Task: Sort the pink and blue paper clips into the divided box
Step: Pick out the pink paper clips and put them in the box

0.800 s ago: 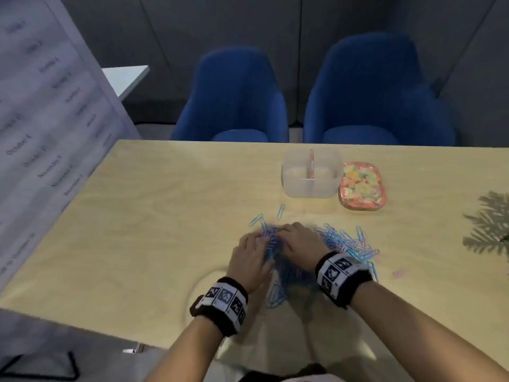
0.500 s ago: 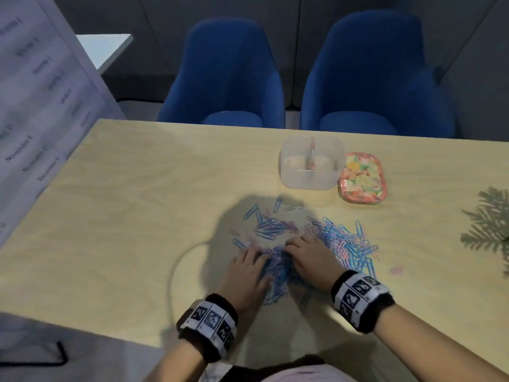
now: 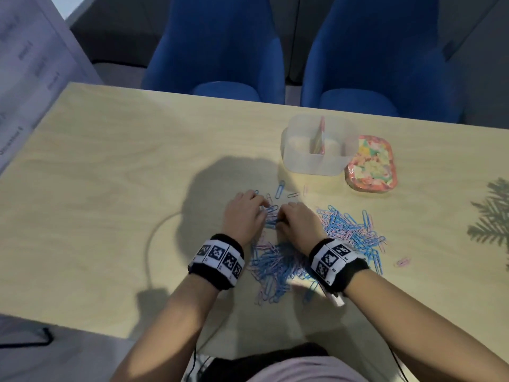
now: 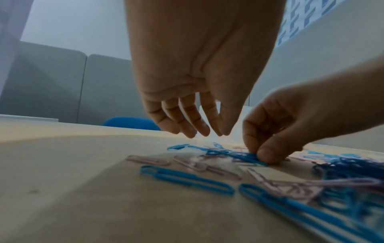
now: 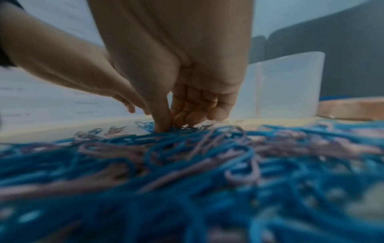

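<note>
A mixed pile of pink and blue paper clips (image 3: 278,260) lay spread over the wooden table (image 3: 110,188), a second heap (image 3: 349,227) of them lying to the right of the person's wrists and a few strays scattered toward the far side. Both hands worked at the far edge of the pile, close together.

The right hand (image 3: 296,223) had its thumb and fingers curled down into the clips, pinching a small bunch of blue clips (image 4: 247,156) against the table (the left wrist view showed the thumb (image 4: 270,152) pressed right on them). The left hand (image 3: 242,213) hovered just beside it with its fingers (image 4: 193,121) pointing downward and loosely extended, their tips just above the table; it held nothing that could be seen.

The divided box (image 3: 316,146), translucent with a pink-edged partition standing upright across its middle, sat on the table beyond the hands, well apart from the pile. No clips could be made out inside it, though its walls were cloudy. Touching or just beside its right wall lay a shallow tray (image 3: 370,164) with a colourful pattern. Two blue chairs (image 3: 220,51) stood behind the table, and a shadow like a leafy plant (image 3: 493,213) fell near its right edge.
</note>
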`<control>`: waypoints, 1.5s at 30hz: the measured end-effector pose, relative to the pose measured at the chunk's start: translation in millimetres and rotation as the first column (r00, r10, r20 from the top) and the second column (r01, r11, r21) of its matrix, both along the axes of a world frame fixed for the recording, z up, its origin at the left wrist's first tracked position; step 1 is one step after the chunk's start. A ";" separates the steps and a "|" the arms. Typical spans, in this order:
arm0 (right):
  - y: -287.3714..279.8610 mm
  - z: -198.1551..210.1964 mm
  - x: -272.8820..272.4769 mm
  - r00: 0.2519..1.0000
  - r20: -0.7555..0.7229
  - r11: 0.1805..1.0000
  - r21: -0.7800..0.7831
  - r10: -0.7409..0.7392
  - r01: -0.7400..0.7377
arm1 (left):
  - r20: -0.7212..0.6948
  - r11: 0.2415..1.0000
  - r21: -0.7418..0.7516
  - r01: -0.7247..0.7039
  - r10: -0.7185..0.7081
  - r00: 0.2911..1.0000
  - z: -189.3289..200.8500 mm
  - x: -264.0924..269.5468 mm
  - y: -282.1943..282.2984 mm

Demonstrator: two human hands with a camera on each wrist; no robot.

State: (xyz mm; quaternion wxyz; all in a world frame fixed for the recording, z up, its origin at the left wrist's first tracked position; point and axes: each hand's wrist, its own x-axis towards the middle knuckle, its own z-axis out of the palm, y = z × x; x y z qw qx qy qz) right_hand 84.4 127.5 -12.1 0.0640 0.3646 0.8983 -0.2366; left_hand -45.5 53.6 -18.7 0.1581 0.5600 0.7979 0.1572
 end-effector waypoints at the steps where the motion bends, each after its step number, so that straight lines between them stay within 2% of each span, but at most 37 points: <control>1: -1.8 -0.6 2.9 0.999 -0.033 0.999 -0.029 -0.034 0.033 | -0.012 1.000 -0.025 0.010 -0.011 1.000 -2.8 -1.6 5.3; 4: -8.6 -0.1 20.2 0.996 -0.078 0.997 -0.074 -0.040 0.034 | -0.082 0.996 -0.083 0.026 -0.033 0.996 -11.4 -6.2 12.0; 9: -7.2 5.0 53.3 1.000 -0.017 0.993 -0.121 0.000 -0.003 | -0.112 0.996 -0.064 -0.069 0.062 0.992 -14.3 -21.3 2.5; 12: 5.2 9.8 46.1 0.987 -0.096 0.990 -0.066 -0.132 0.126 | -0.143 0.994 -0.038 -0.100 0.094 0.985 -11.6 -26.5 -2.6; 17: 20.7 5.6 18.6 0.937 -0.076 0.940 -0.015 -0.342 0.342 | -0.087 0.991 -0.097 0.094 -0.102 0.991 -2.4 3.9 0.1; 20: 17.3 3.1 2.8 0.913 -0.015 0.913 -0.036 -0.407 0.407 | -0.050 0.982 -0.136 0.128 -0.136 0.989 -7.0 17.2 -3.1; 27: 24.9 -5.8 -8.5 0.904 0.034 0.894 -0.139 -0.426 0.427 | -0.017 0.969 -0.155 0.191 -0.196 0.981 -4.3 13.5 -16.4; 33: 26.9 1.8 -5.6 0.943 0.102 0.927 -0.175 -0.317 0.331 | -0.004 0.986 -0.059 0.157 -0.158 0.987 1.2 12.2 2.9; 35: 33.3 15.1 -3.5 0.936 0.041 0.910 -0.221 -0.350 0.350 | -0.020 0.981 -0.066 0.184 -0.185 0.982 0.3 13.6 10.0; 39: 66.8 59.9 -12.6 0.889 -0.172 0.881 -0.305 -0.424 0.361 | -0.019 0.970 -0.078 0.229 -0.231 0.973 -6.7 16.2 8.2; 42: 100.3 82.3 -32.9 0.817 -0.356 0.890 -0.208 -0.454 0.405 | 0.043 0.955 -0.055 0.291 -0.289 0.956 -11.8 20.7 1.9; 45: 120.3 83.5 -49.5 0.826 -0.357 0.898 -0.112 -0.436 0.426 | 0.052 0.958 -0.024 0.284 -0.283 0.958 -13.6 21.0 -1.3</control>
